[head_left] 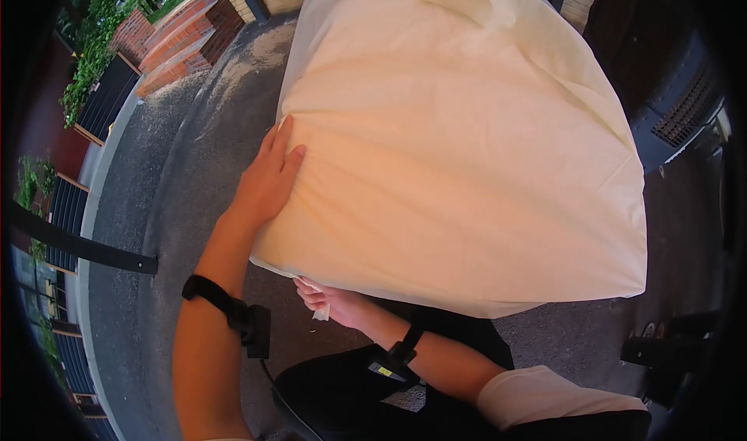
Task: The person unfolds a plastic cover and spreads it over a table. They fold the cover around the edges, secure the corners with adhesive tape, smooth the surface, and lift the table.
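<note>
A large, pale cream sheet-like cover (459, 145) with creases fills the middle and upper right of the view. My left hand (272, 172) lies against its left edge, fingers extended and slightly apart on the material. Below its lower left edge, my right hand (331, 297) is closed around a gathered bit of whitish material (320, 312), which pokes out beneath the fingers. Folds run across the cover from near my left hand. What lies under the cover is hidden. A black strap with a small device sits on each forearm.
Brick steps (183, 48) stand at the upper left, near planters (109, 94) with green plants. A dark metal bar (85, 246) juts in from the left. At the right is a dark object with a vent grille (685, 118). Asphalt (194, 161) lies below.
</note>
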Demonstrator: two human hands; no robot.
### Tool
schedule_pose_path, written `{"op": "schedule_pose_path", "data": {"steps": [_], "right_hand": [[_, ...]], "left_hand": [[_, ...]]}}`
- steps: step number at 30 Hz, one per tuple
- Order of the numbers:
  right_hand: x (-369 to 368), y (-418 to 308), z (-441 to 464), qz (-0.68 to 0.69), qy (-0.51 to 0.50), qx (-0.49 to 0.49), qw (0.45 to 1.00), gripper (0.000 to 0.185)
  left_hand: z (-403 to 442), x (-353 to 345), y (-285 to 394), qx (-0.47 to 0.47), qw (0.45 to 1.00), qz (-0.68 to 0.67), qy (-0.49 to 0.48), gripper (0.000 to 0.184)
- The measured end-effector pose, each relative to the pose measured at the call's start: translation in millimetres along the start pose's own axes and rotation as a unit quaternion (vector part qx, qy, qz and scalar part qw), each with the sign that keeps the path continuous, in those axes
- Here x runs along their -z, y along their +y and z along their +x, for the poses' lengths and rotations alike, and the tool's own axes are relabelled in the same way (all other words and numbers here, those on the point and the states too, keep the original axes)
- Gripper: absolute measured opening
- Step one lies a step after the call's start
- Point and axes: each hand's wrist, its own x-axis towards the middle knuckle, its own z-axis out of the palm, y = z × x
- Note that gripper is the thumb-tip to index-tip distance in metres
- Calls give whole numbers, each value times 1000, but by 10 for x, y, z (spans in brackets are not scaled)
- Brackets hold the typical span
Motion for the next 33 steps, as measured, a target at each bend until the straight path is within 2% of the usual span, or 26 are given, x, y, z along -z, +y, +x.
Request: {"op": "schedule_pose_path", "data": {"steps": [4, 7, 10, 12, 14, 15, 17, 18, 19, 21, 23, 26, 29, 32, 33], "right_hand": [[-27, -108, -49, -81, 26, -8, 996, 28], [-18, -54, 32, -102, 38, -16, 994, 27], [-7, -4, 33, -94, 47, -23, 994, 26], [-72, -41, 51, -107, 78, -48, 990, 24], [-126, -81, 38, -190, 49, -6, 981, 27], [-164, -79, 13, -233, 34, 16, 972, 30], [-301, -99, -139, -404, 41, -4, 914, 33], [-337, -113, -220, -486, 46, -14, 873, 35], [-304, -71, -357, -600, 40, 50, 798, 39], [-187, -45, -704, -784, 22, 173, 595, 51], [-473, -350, -1173, -810, -84, 83, 575, 40], [-794, -664, -1654, -764, -117, 17, 634, 28], [-912, -960, -1878, -810, -103, 129, 562, 21], [-828, -1084, -1961, -802, -54, 126, 581, 17], [-749, -1062, -1933, -812, -46, 124, 569, 16]], "left_hand": [[14, -58, -107, -40, 995, -13, 86, 55], [-271, 146, -75, 26, 957, -203, 206, 48], [-897, 240, -225, 71, 899, -302, 311, 46], [-1332, 75, -280, 96, 896, -323, 290, 50], [-1565, -183, -183, 127, 904, -352, 207, 59], [-1599, -255, -129, 146, 903, -359, 185, 57], [-1640, -374, -37, 179, 898, -379, 137, 54], [-1626, -395, -67, 183, 903, -360, 146, 48], [-1595, -401, -133, 189, 908, -342, 152, 42], [-1592, -442, -290, 181, 915, -311, 184, 30], [-1620, -473, -468, 155, 916, -285, 237, 17], [-1696, -381, -664, 182, 939, -184, 228, 11], [-1687, -305, -611, 188, 931, -170, 263, 11], [-1639, -268, -624, 190, 923, -153, 299, 16], [-1625, -293, -638, 199, 919, -156, 301, 17]]}}
